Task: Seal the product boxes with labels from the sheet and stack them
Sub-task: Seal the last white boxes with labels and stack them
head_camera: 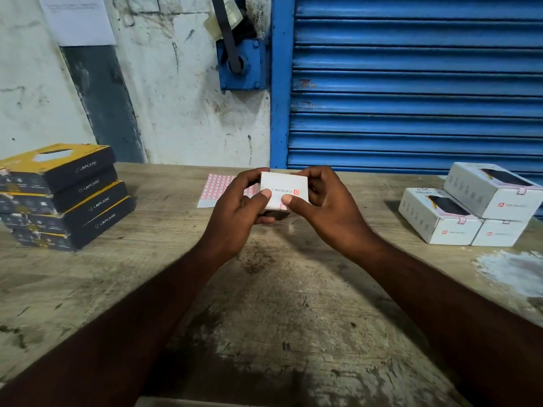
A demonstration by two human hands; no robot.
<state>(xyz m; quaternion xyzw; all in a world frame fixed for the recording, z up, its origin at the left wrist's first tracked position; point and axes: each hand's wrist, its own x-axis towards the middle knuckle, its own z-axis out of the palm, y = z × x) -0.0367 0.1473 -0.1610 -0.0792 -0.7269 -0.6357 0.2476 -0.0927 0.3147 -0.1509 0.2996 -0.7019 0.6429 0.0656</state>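
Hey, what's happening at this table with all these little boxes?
A person holds a white box over the wooden table with both hands. The left hand and right hand grip its sides, with the thumbs pressed on its near face. A small red-edged label appears to sit at the box's lower edge by the right thumb. The label sheet lies just behind. Three labelled boxes are piled on the right, and four dark boxes are stacked on the left.

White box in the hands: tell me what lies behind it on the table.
A label sheet with pink-bordered stickers lies flat on the table behind the white box. Only its left part shows; the box and the left hand cover the rest.
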